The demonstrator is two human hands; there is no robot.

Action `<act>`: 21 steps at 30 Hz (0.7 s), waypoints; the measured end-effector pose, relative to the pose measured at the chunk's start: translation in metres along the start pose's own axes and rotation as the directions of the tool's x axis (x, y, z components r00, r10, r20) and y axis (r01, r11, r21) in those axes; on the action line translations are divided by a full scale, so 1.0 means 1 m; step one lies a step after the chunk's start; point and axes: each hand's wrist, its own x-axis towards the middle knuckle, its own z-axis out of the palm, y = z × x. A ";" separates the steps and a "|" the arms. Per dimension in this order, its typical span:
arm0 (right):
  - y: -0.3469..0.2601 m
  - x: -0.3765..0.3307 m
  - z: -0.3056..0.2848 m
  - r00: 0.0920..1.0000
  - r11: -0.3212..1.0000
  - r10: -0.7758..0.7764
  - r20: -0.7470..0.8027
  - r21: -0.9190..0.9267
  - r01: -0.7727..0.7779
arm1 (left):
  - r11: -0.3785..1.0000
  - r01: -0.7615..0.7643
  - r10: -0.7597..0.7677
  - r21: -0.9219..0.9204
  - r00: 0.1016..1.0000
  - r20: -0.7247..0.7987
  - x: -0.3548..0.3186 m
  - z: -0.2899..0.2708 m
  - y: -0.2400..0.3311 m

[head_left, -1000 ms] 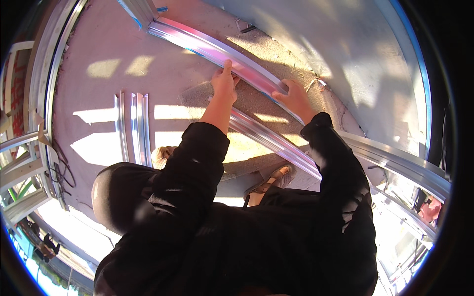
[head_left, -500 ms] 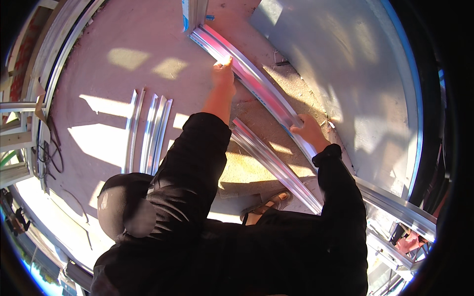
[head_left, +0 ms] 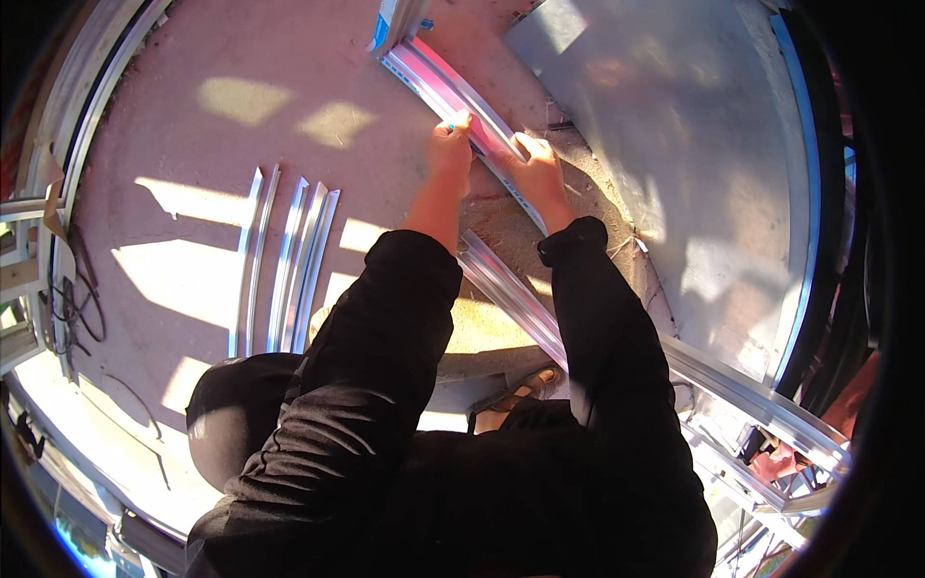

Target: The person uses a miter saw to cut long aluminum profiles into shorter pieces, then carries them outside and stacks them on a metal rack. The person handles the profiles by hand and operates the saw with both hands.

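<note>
From the head camera we are looking down past our own dark sleeves at a reddish floor streaked with sunlight. No package or sign is showing; the only label-like thing is a small blue and white piece (head_left: 390,21) sitting at the far end of the long metal channel (head_left: 453,91), too small and cut off for us to make out what it is.

The channel is lying on the floor, running diagonally from the top centre down toward the lower right, along the edge of a large grey sheet (head_left: 674,144). Our left hand (head_left: 450,146) is resting on its near edge, fingers curled down onto the metal. Our right hand (head_left: 537,169) is lying just beside it on the same channel, fingers partly bent over the far edge. Whether either hand is truly gripping or only pressing, we cannot tell.

To the left, well apart, a bundle of shorter metal strips (head_left: 289,255) is lying side by side. A sandalled foot (head_left: 515,400) is peeking out below our arms, mostly hidden by the dark clothing.
</note>
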 end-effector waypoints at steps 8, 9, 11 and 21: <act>0.001 -0.011 0.005 0.991 0.996 -0.070 -0.115 0.052 0.076 | 0.996 -0.080 0.080 0.026 0.997 -0.010 -0.014 0.007 -0.016; 0.002 -0.010 0.006 0.986 0.996 -0.074 -0.149 0.045 0.082 | 0.997 -0.081 0.081 0.019 0.997 0.011 -0.014 0.006 -0.015; 0.002 -0.010 0.008 0.976 0.991 -0.108 -0.189 0.060 0.121 | 0.997 -0.062 0.061 0.035 0.998 0.033 -0.012 0.004 -0.010; 0.005 -0.006 0.011 0.993 0.997 -0.006 -0.115 0.079 0.015 | 0.997 -0.059 0.053 -0.055 0.993 -0.101 -0.008 0.013 -0.008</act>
